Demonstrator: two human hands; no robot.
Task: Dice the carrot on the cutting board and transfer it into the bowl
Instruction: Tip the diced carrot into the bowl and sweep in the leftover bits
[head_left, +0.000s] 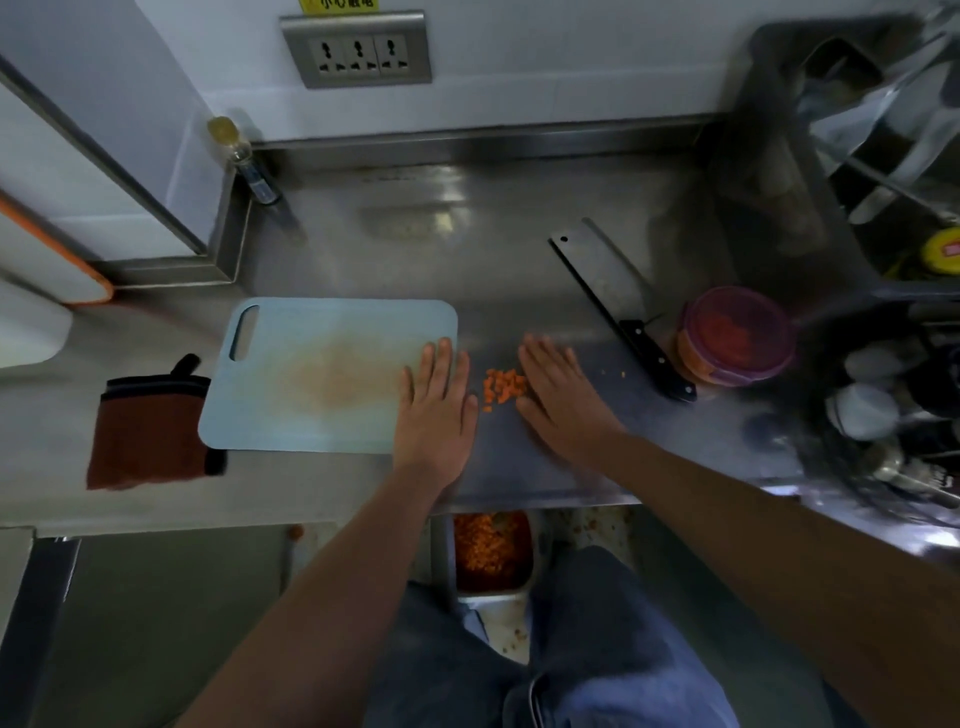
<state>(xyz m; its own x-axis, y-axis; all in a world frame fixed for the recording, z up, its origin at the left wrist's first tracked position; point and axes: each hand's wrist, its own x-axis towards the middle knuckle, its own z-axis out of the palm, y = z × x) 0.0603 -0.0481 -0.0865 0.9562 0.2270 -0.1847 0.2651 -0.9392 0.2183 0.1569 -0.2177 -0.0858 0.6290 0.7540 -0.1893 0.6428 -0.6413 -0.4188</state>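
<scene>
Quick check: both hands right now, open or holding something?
Left hand: open, flat, fingers over the cutting board edge, holding nothing.
Right hand: open, flat beside the diced carrot, holding nothing.

At 12 o'clock the top edge cuts off a yellow sign (338, 4), its writing unreadable. The clutter (883, 415) at 3 o'clock blurs beyond naming. The left grip (436, 400) covers the cutting board (322, 374) at its 4 o'clock corner. At 6 o'clock the tabletop (519, 234) hides part of a tray (492, 596)
</scene>
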